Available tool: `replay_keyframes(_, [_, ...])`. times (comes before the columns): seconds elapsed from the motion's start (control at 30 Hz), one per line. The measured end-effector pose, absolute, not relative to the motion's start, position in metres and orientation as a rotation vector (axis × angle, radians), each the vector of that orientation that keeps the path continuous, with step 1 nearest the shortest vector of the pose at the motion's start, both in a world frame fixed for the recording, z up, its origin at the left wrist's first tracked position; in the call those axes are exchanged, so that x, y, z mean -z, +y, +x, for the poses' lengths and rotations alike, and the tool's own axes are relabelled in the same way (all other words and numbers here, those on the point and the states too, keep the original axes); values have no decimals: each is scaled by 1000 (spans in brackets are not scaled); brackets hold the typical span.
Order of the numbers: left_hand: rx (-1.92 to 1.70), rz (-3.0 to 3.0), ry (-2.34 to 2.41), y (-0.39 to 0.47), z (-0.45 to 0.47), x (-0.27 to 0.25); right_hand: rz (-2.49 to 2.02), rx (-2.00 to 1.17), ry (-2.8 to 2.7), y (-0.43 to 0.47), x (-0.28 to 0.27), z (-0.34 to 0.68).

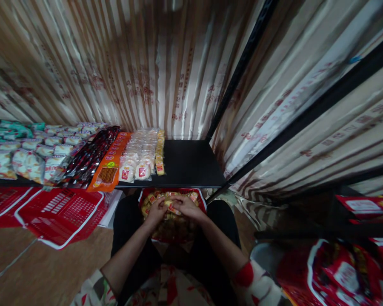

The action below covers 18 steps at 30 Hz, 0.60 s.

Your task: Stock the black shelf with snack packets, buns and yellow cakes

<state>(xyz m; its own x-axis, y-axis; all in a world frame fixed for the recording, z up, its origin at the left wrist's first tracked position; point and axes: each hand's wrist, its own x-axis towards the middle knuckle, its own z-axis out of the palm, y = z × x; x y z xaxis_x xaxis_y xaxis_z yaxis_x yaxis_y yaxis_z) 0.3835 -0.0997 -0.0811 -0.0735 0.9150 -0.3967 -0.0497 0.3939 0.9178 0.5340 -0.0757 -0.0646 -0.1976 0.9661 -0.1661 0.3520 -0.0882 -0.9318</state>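
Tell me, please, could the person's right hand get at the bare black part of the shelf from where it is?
Probably yes. The right hand rests on the red bag of snacks just below the shelf, and nothing stands between it and that bare stretch.

The single head-worn camera looks steeply forward and down from close above the person's lap at bottom centre, facing a black shelf (191,163) across mid-frame and a striped curtain (166,63) filling the upper frame.
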Motion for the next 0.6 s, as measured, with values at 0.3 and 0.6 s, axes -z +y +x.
replay_keyframes(0.3, [-1238, 436, 1303, -92, 382, 60, -1299, -1440, -1056, -70, 52, 522])
replay_keyframes(0.6, [-1247, 403, 1373, -80, 394, 59, -1285, -1224, -1156, -53, 51, 497])
